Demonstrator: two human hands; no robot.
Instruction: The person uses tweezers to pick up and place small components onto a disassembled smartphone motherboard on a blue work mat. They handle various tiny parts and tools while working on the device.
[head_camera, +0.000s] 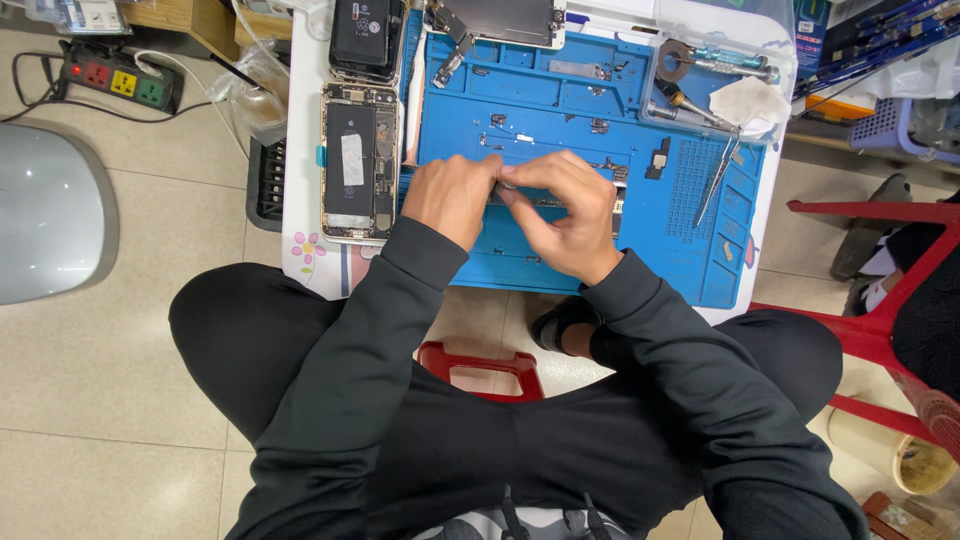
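Observation:
My left hand (452, 197) and my right hand (565, 212) meet over a blue repair mat (530, 105), fingertips pinched together on a small dark circuit board part (540, 201) that is mostly hidden under my fingers. An opened phone body (359, 162) with its battery showing lies just left of my left hand. Small screws and metal parts are scattered on the mat beyond my hands.
Tweezers (716, 180), screwdrivers (690, 105) and a white cloth (748, 100) lie at the mat's right. A dark phone back (366, 38) and a screen panel (505, 20) sit at the far edge. A power strip (122, 82) is on the floor left, a red stool (880, 330) right.

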